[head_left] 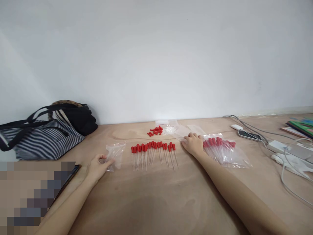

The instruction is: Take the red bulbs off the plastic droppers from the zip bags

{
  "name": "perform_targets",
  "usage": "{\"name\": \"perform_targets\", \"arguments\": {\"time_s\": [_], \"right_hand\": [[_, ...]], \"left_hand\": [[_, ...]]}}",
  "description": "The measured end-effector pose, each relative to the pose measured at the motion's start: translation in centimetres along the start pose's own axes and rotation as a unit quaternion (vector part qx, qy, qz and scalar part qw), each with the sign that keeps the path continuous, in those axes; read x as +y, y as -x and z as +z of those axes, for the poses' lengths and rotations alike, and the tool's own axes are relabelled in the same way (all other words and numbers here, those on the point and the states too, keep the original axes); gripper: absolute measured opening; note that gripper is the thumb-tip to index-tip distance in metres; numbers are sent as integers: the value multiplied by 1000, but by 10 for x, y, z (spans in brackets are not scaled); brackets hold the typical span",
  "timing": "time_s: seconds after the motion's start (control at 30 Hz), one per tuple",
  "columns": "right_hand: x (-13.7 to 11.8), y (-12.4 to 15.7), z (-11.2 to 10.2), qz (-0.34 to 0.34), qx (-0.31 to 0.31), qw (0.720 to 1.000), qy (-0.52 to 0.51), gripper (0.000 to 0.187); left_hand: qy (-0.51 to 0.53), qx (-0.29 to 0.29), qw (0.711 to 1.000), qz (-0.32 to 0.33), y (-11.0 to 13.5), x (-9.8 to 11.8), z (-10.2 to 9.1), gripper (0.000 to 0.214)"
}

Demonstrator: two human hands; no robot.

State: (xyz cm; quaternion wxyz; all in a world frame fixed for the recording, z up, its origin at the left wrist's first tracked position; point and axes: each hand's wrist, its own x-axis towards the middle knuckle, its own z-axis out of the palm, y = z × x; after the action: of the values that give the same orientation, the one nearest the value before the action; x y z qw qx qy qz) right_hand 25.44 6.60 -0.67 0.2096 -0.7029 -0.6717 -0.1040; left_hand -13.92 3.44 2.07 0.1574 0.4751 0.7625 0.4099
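Wooden tabletop (146,205), pale, plain grain, in the foreground. At near left, 1 dark-edged flat object (69,179), mostly blurred out, beside the left forearm. Left hand (99,167): thumb and curled fingers nearly together, pinching the left edge of 1 small clear bag (117,155), zip edge away from the person. Next to the right, between the 2 hands: 1 row of red-bulbed droppers (153,144), set side by side; the row's long axis runs left to right, each dropper roughly fore-and-aft, bulb far, slender tip near, several aslant. The pinched bag lies just beside the row's left end and between it and the left hand; the right hand is the nearer of the 2, just beyond the right end. Filled clear bag (241,160), at right, holding more red-bulbed droppers, tips toward the person, beside the right wrist and forearm, which flank the row on that side. Right hand (194,143): palm down, fingers loosely bent; whether anything is held under them cannot be told. White cables (283,174) and 1 dark-screened device (249,135), farther right. Beyond the row: 1 small heap of loose red bulbs (156,131), touching or close to clear tubes (170,130). Far left, 1 striped bag (46,142); behind all, 1 white wall (156,58).
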Motion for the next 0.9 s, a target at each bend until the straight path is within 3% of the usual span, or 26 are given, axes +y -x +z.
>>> {"name": "perform_targets", "arguments": {"time_s": [0.13,0.23,0.3,0.37,0.43,0.47,0.53,0.63,0.8,0.9], "right_hand": [[-7,-3,-1,25,25,999,-14,28],[-28,5,-12,18,27,988,-154,29],[-48,15,-22,16,-20,934,-356,31],[-69,27,-30,26,-94,840,-533,40],[-83,39,-35,33,-159,759,-631,44],[-87,43,-35,44,-174,739,-649,43],[-86,46,-31,80,-173,745,-640,37],[-65,34,-22,134,-131,790,-583,31],[-9,-15,-17,204,-44,856,-472,35],[16,-28,-24,223,2,898,-379,41]], "left_hand": [[52,18,998,13,11,14,-7,31],[135,22,990,40,27,35,-3,32],[164,-18,984,60,42,50,10,33],[219,-105,966,89,61,66,30,33],[279,-178,937,112,81,79,54,34],[289,-197,928,128,91,84,65,33],[304,-218,915,150,109,90,82,30],[298,-245,906,173,126,87,92,23],[201,-302,893,265,136,63,78,11],[158,-334,883,290,136,53,66,7]]}}
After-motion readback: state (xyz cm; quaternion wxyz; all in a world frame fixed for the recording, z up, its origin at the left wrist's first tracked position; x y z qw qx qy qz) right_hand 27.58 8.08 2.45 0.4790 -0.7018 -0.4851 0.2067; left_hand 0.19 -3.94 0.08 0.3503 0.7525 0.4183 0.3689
